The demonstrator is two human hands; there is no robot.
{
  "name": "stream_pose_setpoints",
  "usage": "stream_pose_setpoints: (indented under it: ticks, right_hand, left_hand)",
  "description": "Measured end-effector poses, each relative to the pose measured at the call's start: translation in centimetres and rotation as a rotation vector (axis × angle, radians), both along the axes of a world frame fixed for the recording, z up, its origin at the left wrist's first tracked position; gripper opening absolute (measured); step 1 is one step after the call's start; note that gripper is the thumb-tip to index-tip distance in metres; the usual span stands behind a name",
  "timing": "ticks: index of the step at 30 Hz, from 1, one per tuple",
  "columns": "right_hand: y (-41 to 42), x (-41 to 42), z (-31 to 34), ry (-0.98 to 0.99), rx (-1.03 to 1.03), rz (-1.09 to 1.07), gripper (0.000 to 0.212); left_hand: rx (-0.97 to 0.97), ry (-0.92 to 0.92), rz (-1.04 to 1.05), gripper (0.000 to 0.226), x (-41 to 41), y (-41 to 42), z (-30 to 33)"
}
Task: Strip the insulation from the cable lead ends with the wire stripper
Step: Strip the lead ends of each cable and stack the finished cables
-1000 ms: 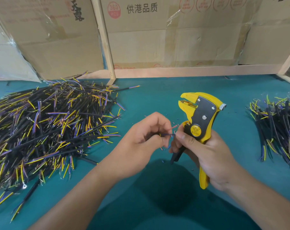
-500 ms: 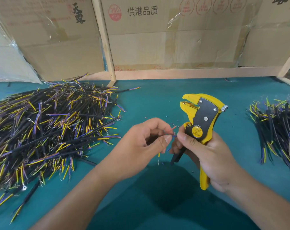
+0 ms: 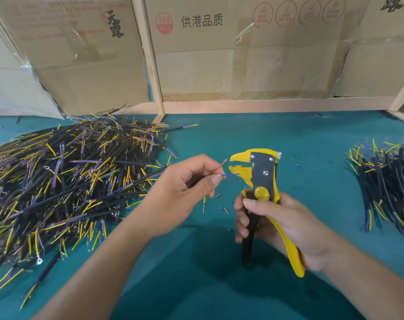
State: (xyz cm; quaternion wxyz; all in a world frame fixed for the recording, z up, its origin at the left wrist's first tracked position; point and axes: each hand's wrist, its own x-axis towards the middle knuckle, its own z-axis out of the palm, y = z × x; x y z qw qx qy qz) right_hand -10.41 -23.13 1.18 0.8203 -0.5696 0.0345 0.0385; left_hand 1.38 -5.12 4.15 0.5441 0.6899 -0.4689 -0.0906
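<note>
Head view: left hand pinching blue lead; right hand clenched around wire stripper.

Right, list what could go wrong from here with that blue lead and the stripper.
1. The blue lead only just reaches the wire stripper; seated too shallow, it may strip short.
2. The red lead sticks up beside the open jaws and could get caught too.
3. The left hand pinches close to the jaws, so fingertips may be nipped when the right hand squeezes.
</note>
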Motion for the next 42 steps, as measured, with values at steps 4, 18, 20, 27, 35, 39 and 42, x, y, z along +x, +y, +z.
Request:
stream_pose_setpoints:
  ticks: [4, 18, 20, 27, 35, 39, 42]
  right_hand:
    - [-0.26, -0.12, 0.01, 0.026, 0.004, 0.090, 0.027]
    - [-0.51, -0.15, -0.19, 0.010, 0.022, 0.189, 0.020]
    - [-0.46, -0.18, -0.19, 0.015, 0.021, 0.203, 0.020]
    - [-0.53, -0.17, -0.44, -0.013, 0.065, 0.227, 0.028]
    - [-0.50, -0.31, -0.51, -0.011, 0.082, 0.264, 0.041]
    - [-0.36, -0.45, -0.39, 0.008, 0.112, 0.260, 0.042]
    - [-0.27, -0.52, -0.38, 0.019, 0.149, 0.265, 0.041]
  left_hand:
    - [-0.009, -0.011, 0.041, 0.008, 0.49, 0.30, -0.18]
    - [0.018, -0.058, 0.081, 0.008, 0.50, 0.28, -0.40]
    - [0.013, -0.051, 0.081, 0.008, 0.41, 0.26, -0.37]
    - [0.003, 0.023, 0.064, 0.004, 0.44, 0.13, -0.51]
    - [0.018, 0.019, 0.044, 0.004, 0.40, 0.23, -0.32]
    - [0.029, 0.021, 0.044, 0.008, 0.13, 0.16, -0.12]
    - [0.023, 0.036, 0.041, 0.007, 0.00, 0.11, 0.02]
